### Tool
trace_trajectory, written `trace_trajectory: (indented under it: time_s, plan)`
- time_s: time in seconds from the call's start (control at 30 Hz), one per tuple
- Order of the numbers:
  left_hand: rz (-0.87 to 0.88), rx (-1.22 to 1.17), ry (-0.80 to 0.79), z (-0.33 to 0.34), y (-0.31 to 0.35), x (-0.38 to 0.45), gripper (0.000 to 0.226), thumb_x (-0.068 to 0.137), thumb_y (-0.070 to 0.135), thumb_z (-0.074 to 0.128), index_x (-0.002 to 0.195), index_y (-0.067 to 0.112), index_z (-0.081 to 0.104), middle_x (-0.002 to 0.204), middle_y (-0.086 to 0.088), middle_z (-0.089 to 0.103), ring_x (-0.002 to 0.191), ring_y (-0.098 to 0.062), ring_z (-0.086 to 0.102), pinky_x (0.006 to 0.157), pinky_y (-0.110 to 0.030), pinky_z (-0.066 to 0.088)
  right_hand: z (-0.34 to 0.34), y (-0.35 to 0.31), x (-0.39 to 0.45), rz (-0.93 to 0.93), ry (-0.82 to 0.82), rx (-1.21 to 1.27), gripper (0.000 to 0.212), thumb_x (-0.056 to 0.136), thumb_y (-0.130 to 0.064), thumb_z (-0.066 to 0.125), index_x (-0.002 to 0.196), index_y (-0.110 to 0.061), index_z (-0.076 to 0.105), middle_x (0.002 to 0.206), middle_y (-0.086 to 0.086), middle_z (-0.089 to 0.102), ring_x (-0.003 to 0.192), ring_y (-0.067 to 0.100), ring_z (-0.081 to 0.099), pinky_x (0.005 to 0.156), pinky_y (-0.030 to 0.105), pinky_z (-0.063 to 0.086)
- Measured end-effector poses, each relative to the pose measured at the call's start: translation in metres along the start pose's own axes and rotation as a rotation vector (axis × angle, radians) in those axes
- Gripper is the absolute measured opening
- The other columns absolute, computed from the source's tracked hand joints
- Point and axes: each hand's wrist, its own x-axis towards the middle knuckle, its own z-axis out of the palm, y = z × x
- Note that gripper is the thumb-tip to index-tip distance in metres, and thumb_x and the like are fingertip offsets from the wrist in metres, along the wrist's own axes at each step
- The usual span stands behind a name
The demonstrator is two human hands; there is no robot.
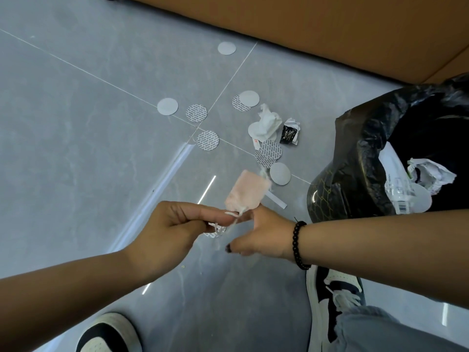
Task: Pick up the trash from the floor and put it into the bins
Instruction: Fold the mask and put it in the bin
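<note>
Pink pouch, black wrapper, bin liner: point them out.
pink pouch (247,193), head view, middle of its fabric face
black wrapper (289,134), head view, its dark printed panel
bin liner (360,138), head view, crumpled left rim

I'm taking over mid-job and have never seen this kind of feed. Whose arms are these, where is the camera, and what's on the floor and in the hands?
There is no machine: a person works bare-handed, and the single camera sits on their head, looking down. The left hand pinches the drawstring of a small pink pouch, and the right hand, wearing a black bead bracelet, meets it at the same string; whose grip carries the pouch is unclear. On the grey tile floor lie round foil seal discs, a crumpled white tissue and a crumpled black wrapper. At right stands a bin lined with a black bag, already holding some trash.
</note>
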Motion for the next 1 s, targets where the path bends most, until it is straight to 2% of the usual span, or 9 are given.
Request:
trace_trajectory:
  time_s: [0.1, 0.2, 0.37, 0.47, 0.57, 0.63, 0.77, 0.87, 1.0]
  plan:
    - [-0.029, 0.038, -0.093, 0.001, -0.002, -0.001, 0.043, 0.081, -0.023, 0.047, 0.079, 0.006, 0.079, 0.087, -0.008, 0.076, 0.09, -0.018, 0.071, 0.081, -0.021, 0.054, -0.007, -0.004, -0.001, 0.073, -0.012, 0.296, 0.044, 0.081, 0.013, 0.041, 0.117, -0.011, 0.051, 0.109, 0.009, 0.064, 0.085, 0.023, 0.069, 0.08, 0.037, 0.058]
    - [-0.046, 0.094, -0.229, -0.001, -0.009, -0.003, 0.041, 0.081, -0.021, 0.051, 0.077, 0.008, 0.079, 0.088, -0.007, 0.076, 0.095, -0.016, 0.07, 0.088, -0.022, 0.051, -0.015, -0.008, -0.006, 0.068, -0.144, 0.553, 0.046, 0.077, 0.008, 0.025, 0.104, -0.007, 0.059, 0.095, 0.016, 0.064, 0.075, 0.029, 0.065, 0.085, 0.043, 0.052]
    - [0.314, 0.373, -0.516, 0.002, -0.013, -0.014, 0.045, 0.078, -0.019, 0.049, 0.096, 0.01, 0.078, 0.105, 0.005, 0.074, 0.101, -0.009, 0.068, 0.091, -0.023, 0.05, -0.01, 0.002, -0.004, 0.136, -0.067, 0.485, 0.025, 0.091, -0.023, 0.056, 0.105, -0.003, 0.061, 0.084, 0.013, 0.064, 0.069, 0.024, 0.065, 0.068, 0.035, 0.056]
    - [0.488, 0.439, -0.574, 0.012, -0.014, -0.02, 0.036, 0.083, -0.013, 0.053, 0.097, 0.009, 0.077, 0.107, 0.005, 0.073, 0.101, -0.005, 0.067, 0.088, -0.022, 0.051, 0.0, 0.012, -0.009, 0.132, -0.042, 0.326, 0.024, 0.084, -0.005, 0.067, 0.107, -0.004, 0.064, 0.08, 0.006, 0.066, 0.06, 0.011, 0.064, 0.051, 0.021, 0.05]
    - [0.405, 0.449, -0.634, 0.012, -0.015, -0.022, 0.037, 0.083, -0.01, 0.051, 0.092, 0.014, 0.076, 0.105, 0.008, 0.073, 0.102, -0.003, 0.066, 0.088, -0.02, 0.049, 0.004, 0.022, -0.011, 0.107, 0.107, 0.147, 0.022, 0.081, -0.002, 0.068, 0.099, -0.013, 0.065, 0.081, 0.0, 0.067, 0.06, 0.005, 0.064, 0.051, 0.019, 0.049]
    - [0.246, 0.42, -0.575, 0.009, -0.021, -0.02, 0.038, 0.082, -0.007, 0.05, 0.077, 0.024, 0.071, 0.096, 0.012, 0.073, 0.095, -0.004, 0.068, 0.085, -0.02, 0.05, 0.0, 0.027, -0.009, 0.091, 0.252, -0.004, 0.017, 0.079, -0.007, 0.068, 0.088, -0.021, 0.063, 0.087, 0.0, 0.069, 0.077, 0.012, 0.067, 0.066, 0.023, 0.054]
    - [-0.005, 0.459, -0.198, -0.008, -0.047, 0.009, 0.019, 0.076, 0.007, 0.054, 0.072, 0.024, 0.062, 0.081, 0.012, 0.073, 0.078, -0.004, 0.068, 0.069, -0.02, 0.049, -0.016, 0.03, -0.003, 0.111, 0.397, -0.12, 0.017, 0.079, -0.008, 0.066, 0.081, -0.023, 0.06, 0.089, -0.002, 0.067, 0.088, 0.016, 0.065, 0.076, 0.026, 0.054]
    - [-0.065, 0.69, -0.084, -0.027, -0.067, 0.043, 0.021, 0.08, 0.014, 0.068, 0.089, 0.031, 0.06, 0.09, 0.012, 0.07, 0.075, -0.002, 0.064, 0.063, -0.01, 0.044, -0.019, 0.032, 0.0, 0.144, 0.408, -0.174, 0.014, 0.079, -0.008, 0.065, 0.088, -0.017, 0.064, 0.089, 0.0, 0.067, 0.087, 0.017, 0.064, 0.074, 0.026, 0.053]
    - [-0.118, 1.028, -0.191, -0.028, -0.087, 0.078, 0.047, 0.08, 0.037, 0.072, 0.121, 0.027, 0.05, 0.116, 0.006, 0.053, 0.091, -0.012, 0.062, 0.081, -0.028, 0.051, -0.012, 0.036, -0.001, 0.169, 0.357, -0.225, 0.01, 0.08, -0.01, 0.064, 0.086, -0.018, 0.063, 0.086, -0.003, 0.065, 0.085, 0.014, 0.063, 0.066, 0.02, 0.049]
